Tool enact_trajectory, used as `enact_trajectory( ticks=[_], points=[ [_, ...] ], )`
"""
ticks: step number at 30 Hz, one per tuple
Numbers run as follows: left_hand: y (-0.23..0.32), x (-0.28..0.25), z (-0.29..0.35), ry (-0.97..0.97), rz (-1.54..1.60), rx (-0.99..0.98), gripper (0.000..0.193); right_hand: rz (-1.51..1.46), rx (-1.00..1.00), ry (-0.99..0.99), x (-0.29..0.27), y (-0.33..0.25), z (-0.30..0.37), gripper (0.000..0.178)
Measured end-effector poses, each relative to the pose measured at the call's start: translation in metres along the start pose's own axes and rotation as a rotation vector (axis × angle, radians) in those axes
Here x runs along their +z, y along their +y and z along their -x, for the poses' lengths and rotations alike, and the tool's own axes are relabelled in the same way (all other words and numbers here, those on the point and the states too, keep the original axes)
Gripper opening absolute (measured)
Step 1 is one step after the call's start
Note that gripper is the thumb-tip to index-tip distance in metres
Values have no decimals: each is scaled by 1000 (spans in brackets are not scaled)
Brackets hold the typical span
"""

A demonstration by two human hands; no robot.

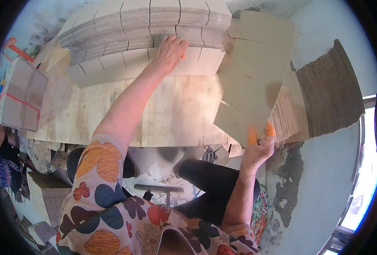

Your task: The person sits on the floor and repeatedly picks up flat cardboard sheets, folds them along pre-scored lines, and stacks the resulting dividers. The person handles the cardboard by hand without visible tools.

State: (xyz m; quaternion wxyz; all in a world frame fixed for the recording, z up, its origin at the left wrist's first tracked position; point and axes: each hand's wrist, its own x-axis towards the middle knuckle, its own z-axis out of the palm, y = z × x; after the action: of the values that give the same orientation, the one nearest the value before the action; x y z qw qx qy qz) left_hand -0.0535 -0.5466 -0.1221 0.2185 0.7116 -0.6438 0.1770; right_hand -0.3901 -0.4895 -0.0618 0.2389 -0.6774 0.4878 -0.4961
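My left hand (170, 54) reaches to the front of a long stack of slotted cardboard sheets (133, 35). Its fingers are curled, and an orange cover shows on one of them. Below the hand, a pale slotted cardboard strip (107, 64) lies along the stack's front. What the curled fingers grip, if anything, is hidden. Over on the right, my right hand (260, 149) pinches the lower end of a large slotted cardboard sheet (256, 63). Orange covers sit on its thumb and a finger. The sheet stands raised at an angle, slightly blurred, in front of the wall.
A pale wooden board (175, 106) forms the work surface. Behind the held sheet, more stacked cardboard (331, 91) leans at the right wall. A carton with red string (23, 95) sits at the left edge. Another person's patterned sleeve (2, 163) shows far left.
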Motion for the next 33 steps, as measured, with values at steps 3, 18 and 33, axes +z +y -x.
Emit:
enact_trajectory(
  ticks=[3, 18, 33],
  points=[
    [-3, -3, 2, 43, 50, 75, 11, 105, -58, -3, 10, -2, 3, 42],
    [43, -33, 36, -405, 209, 59, 8, 258, -296, -23, 29, -4, 9, 52],
    [91, -63, 60, -536, 192, 214, 14, 279, -226, -172, 22, -12, 17, 46]
  ],
)
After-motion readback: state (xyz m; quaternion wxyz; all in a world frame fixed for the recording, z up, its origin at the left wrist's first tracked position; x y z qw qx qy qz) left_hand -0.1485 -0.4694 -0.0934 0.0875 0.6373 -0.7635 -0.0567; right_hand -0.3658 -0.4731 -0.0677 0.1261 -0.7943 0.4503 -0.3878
